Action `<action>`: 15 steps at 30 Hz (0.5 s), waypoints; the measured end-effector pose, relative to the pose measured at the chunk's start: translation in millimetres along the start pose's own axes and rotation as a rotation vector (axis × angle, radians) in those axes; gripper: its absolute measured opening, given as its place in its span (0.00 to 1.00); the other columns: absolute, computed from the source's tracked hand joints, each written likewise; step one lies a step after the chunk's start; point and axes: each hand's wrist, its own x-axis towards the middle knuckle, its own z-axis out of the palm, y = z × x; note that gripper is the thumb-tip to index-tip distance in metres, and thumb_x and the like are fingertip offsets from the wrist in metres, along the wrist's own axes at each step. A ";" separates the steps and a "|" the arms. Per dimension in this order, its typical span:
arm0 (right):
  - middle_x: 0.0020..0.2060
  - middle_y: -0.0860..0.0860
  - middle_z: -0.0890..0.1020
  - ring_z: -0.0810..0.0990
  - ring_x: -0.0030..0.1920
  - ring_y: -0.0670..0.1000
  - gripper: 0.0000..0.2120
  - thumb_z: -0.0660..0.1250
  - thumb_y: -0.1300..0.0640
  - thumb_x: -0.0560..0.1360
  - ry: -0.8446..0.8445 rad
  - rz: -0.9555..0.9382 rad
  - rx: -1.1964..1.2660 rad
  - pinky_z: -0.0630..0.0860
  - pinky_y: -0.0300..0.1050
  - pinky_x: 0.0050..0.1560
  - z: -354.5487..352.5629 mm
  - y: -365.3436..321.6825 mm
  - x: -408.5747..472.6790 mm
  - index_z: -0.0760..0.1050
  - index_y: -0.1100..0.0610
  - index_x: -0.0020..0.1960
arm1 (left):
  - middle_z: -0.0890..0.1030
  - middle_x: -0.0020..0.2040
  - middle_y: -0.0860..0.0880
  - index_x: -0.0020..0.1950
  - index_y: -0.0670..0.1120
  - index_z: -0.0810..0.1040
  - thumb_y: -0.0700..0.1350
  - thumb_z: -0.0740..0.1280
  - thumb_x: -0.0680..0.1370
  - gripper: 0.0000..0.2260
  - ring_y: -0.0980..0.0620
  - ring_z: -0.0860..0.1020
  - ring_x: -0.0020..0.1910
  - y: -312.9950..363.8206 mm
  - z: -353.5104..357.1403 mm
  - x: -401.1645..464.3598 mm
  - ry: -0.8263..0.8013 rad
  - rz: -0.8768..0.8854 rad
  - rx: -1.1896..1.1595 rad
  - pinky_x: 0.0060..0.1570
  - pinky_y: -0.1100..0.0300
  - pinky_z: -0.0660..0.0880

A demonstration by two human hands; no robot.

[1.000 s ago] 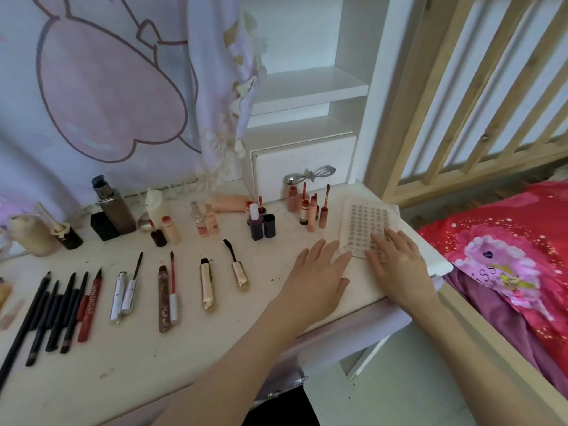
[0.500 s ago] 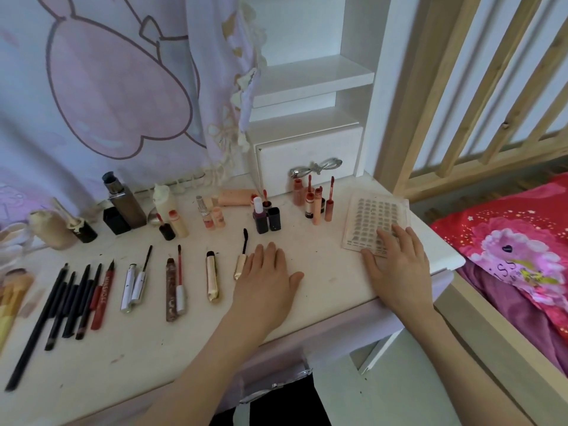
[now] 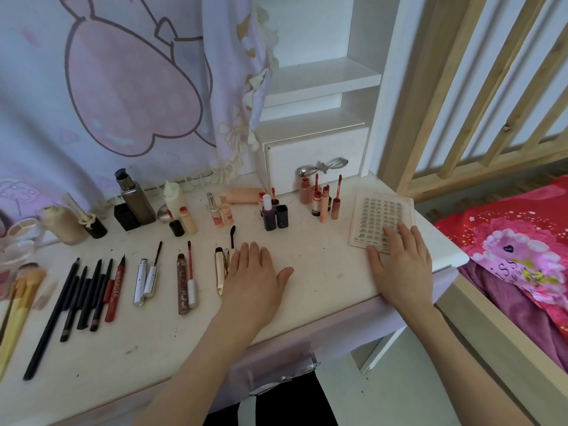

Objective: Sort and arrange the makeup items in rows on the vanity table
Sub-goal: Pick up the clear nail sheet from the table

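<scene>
My left hand [image 3: 256, 272] flat on the table [image 3: 322, 265], fingers straight, hiding part of a gold tube [image 3: 220, 272], my right hand [image 3: 399, 259] flat, covering the lash card's [image 3: 378, 216] near corner, brushes [image 3: 18, 290] cut off far left.

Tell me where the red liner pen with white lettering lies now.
In the head view, the red liner pen with white lettering lies flat on the table's left, between the black pencils and the silver mascara tube.

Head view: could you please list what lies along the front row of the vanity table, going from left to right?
Yellow-handled brushes → black pencils → red liner pen → silver mascara → brown tube with its wand → gold tube → left hand → right hand, resting on the lash tray.
</scene>
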 end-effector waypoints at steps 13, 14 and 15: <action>0.64 0.61 0.74 0.68 0.67 0.63 0.17 0.66 0.57 0.76 0.083 -0.082 0.075 0.63 0.54 0.68 -10.4 4.1 -12.5 0.75 0.62 0.63 | 0.47 0.77 0.46 0.76 0.44 0.49 0.51 0.49 0.82 0.25 0.50 0.43 0.76 58.5 1.1 19.8 0.089 0.468 -0.201 0.72 0.59 0.42; 0.60 0.61 0.77 0.72 0.63 0.64 0.14 0.67 0.60 0.75 0.139 -0.104 0.123 0.67 0.52 0.65 -12.3 5.1 -15.5 0.78 0.63 0.59 | 0.47 0.77 0.46 0.76 0.44 0.48 0.51 0.50 0.82 0.25 0.50 0.43 0.76 67.9 2.1 22.7 0.084 0.495 -0.221 0.72 0.59 0.43; 0.56 0.61 0.80 0.75 0.58 0.63 0.10 0.68 0.63 0.74 0.193 -0.112 0.182 0.69 0.48 0.61 -14.7 6.3 -18.8 0.80 0.65 0.55 | 0.46 0.77 0.45 0.76 0.44 0.47 0.52 0.50 0.82 0.26 0.49 0.43 0.76 76.6 3.0 25.7 0.071 0.508 -0.238 0.72 0.58 0.43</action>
